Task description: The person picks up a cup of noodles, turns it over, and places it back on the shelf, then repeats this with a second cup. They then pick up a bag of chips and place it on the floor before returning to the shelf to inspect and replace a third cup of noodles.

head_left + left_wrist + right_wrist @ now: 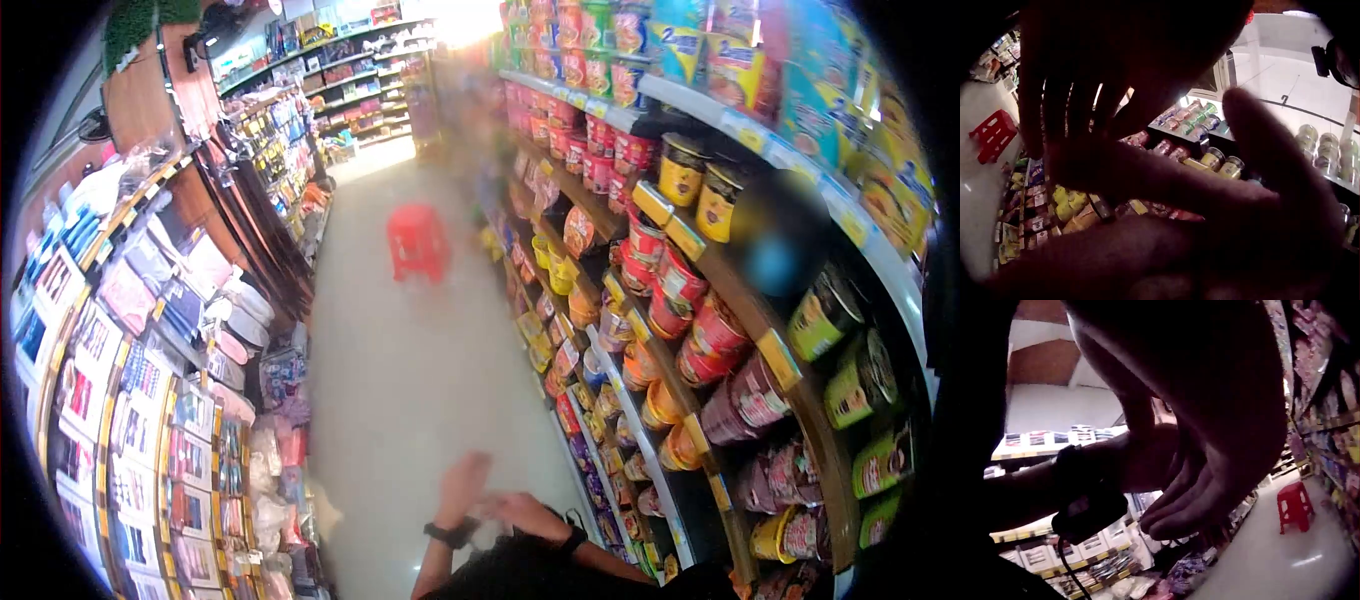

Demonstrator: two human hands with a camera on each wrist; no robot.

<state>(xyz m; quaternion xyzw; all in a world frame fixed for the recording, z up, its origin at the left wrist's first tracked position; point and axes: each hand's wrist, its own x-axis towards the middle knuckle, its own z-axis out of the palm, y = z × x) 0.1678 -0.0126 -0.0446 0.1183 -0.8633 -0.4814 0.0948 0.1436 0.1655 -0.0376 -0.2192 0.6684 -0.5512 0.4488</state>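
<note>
Where shelves (640, 112) flank pale floor (420, 380), left hand (462, 488), right hand (522, 512): grips slack, apart.

Glossy floor (420, 380), red plastic stool (418, 243), wooden shelves (745, 300).

Left hand (462, 488), right hand (522, 512): bare, blurred in head view. Black left wrist strap (450, 533) just behind left hand; black right wrist strap (572, 541) just behind right hand. Black boxy camera unit (1088, 519) slung under left wrist strap, thin black cable (1062, 572) trailing below. Forearms bare behind both straps.
</note>
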